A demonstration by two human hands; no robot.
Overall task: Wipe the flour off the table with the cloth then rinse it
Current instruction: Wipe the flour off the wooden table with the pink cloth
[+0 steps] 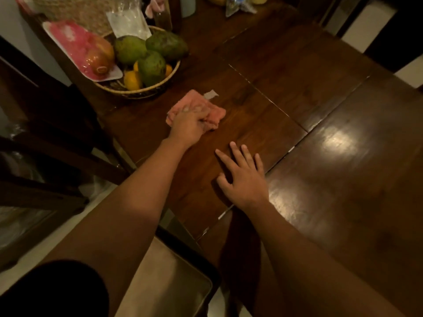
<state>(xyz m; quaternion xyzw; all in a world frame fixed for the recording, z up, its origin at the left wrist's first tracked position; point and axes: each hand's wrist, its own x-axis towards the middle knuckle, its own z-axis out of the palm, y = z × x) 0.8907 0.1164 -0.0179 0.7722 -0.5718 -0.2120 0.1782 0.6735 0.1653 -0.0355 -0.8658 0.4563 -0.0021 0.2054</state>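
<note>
A pink cloth [215,115] lies bunched on the dark wooden table [309,124], just in front of the fruit basket. My left hand [188,126] grips the cloth from above, fingers curled into its folds, pressing it on the wood. A small white tag [211,94] sticks out at the cloth's far edge. My right hand [242,179] lies flat on the table nearer to me, fingers spread and straight, holding nothing. No flour patch shows plainly on the wood in this dim light.
A woven basket [146,89] of green mangoes and oranges stands at the back left, with a pink-wrapped tray [80,49] and a clear bag [128,21] leaning on it. Dark chairs [45,138] stand at the left. A pale chair seat [169,282] is below me.
</note>
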